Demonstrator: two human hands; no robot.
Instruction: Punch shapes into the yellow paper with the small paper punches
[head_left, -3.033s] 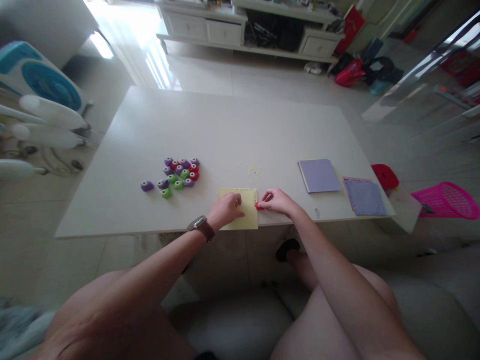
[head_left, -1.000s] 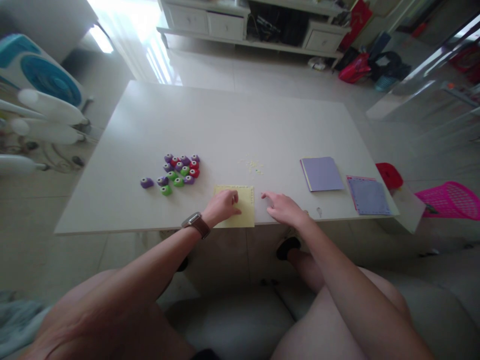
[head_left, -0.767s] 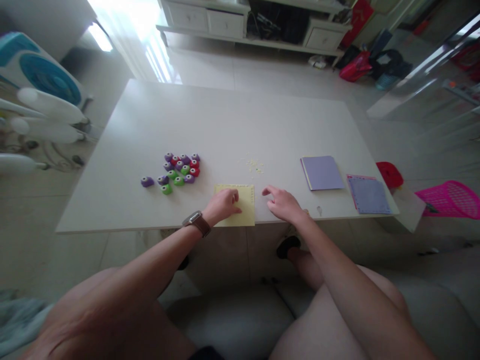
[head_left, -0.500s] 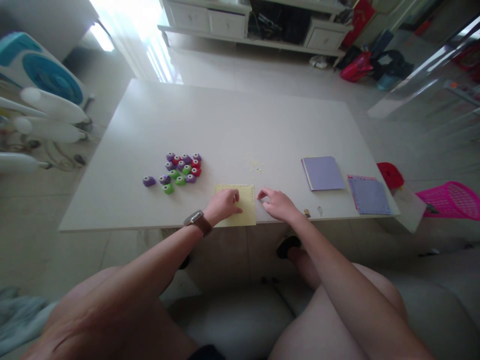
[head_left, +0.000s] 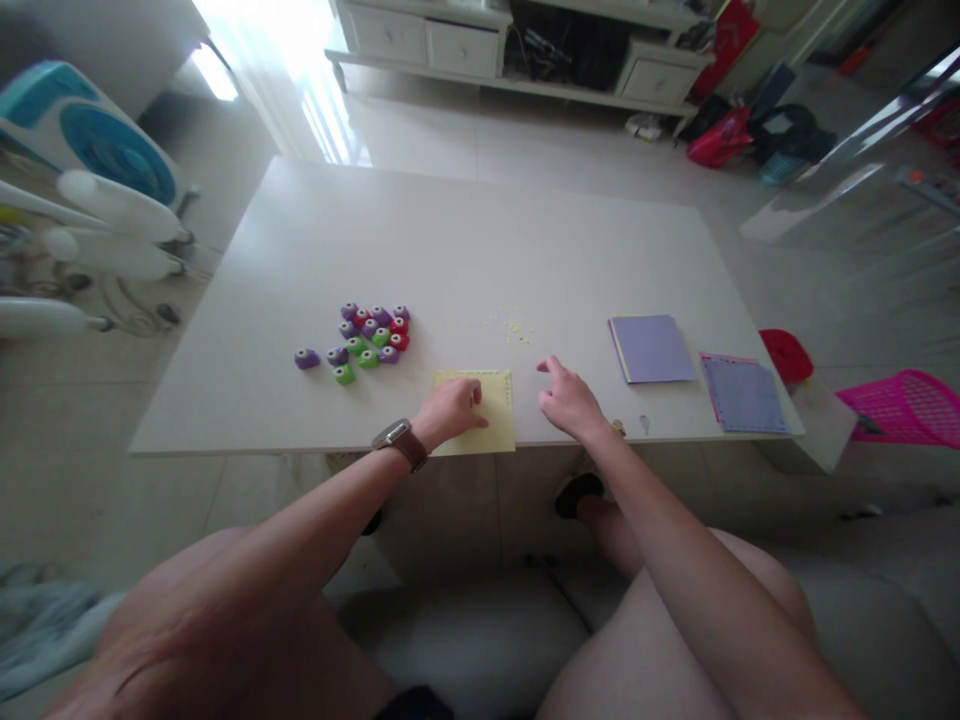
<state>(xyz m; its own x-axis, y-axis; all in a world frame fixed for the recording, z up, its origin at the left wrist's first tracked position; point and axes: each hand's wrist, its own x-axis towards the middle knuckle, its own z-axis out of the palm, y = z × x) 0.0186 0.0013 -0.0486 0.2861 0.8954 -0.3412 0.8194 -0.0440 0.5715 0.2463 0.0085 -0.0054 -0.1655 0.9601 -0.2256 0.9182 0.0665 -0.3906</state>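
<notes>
Nearest the camera, two bare arms are stretched from the lap toward the near edge of a white table (head_left: 465, 240). A brown-strapped watch (head_left: 403, 443) is worn on the left wrist. The left hand (head_left: 450, 411) is laid palm down, fingers loosely curled, on a yellow sheet of paper (head_left: 495, 420); nothing is gripped by it, the sheet is only pressed flat. The sheet lies at the table's near edge, its lower border slightly overhanging, its sides roughly square to the edge, and a row of small punched holes is seen along its top and right borders. The right hand (head_left: 568, 398) is held just to the right of the sheet, apart from it, empty, with the fingers loosely spread and the forefinger pointed away. So the sheet is found directly under the left hand and to the left of the right hand; the left hand is the nearer one. A little beyond, a scatter of yellow paper crumbs (head_left: 511, 329) is seen, and further left a cluster of small purple, green and red punches (head_left: 365, 338). To the right, a lilac pad (head_left: 651, 348) and a bluish sheet (head_left: 742, 394) are laid. No writing or brand can be read anywhere.
</notes>
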